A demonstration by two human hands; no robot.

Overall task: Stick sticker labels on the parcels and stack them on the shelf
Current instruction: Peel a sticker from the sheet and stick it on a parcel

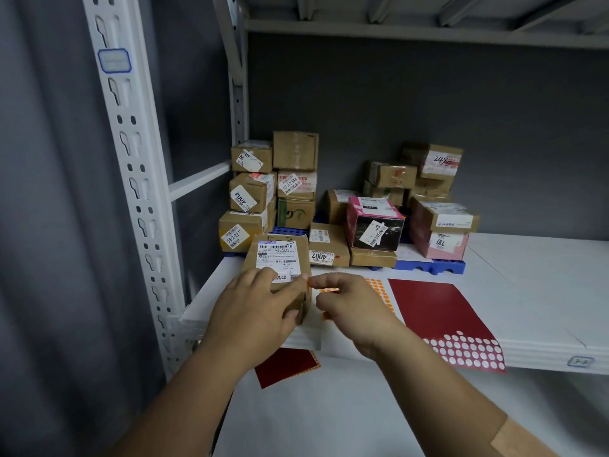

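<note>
A brown cardboard parcel (280,255) with a white shipping label stands at the front left of the white shelf (527,291). My left hand (257,308) grips its near end, fingers curled over the top and side. My right hand (349,301) is just right of it, thumb and forefinger pinching a small orange sticker (308,282) at the parcel's near right corner. An orange dot sticker sheet (379,288) lies under my right hand. A dark red sheet (438,315) with white round dots along its near edge lies to the right.
Several labelled cardboard parcels (290,183) are stacked at the back on a blue pallet (438,267), with a pink and black box (375,225) among them. Another red sheet (283,366) lies on the lower shelf. A white slotted upright (131,159) stands at the left.
</note>
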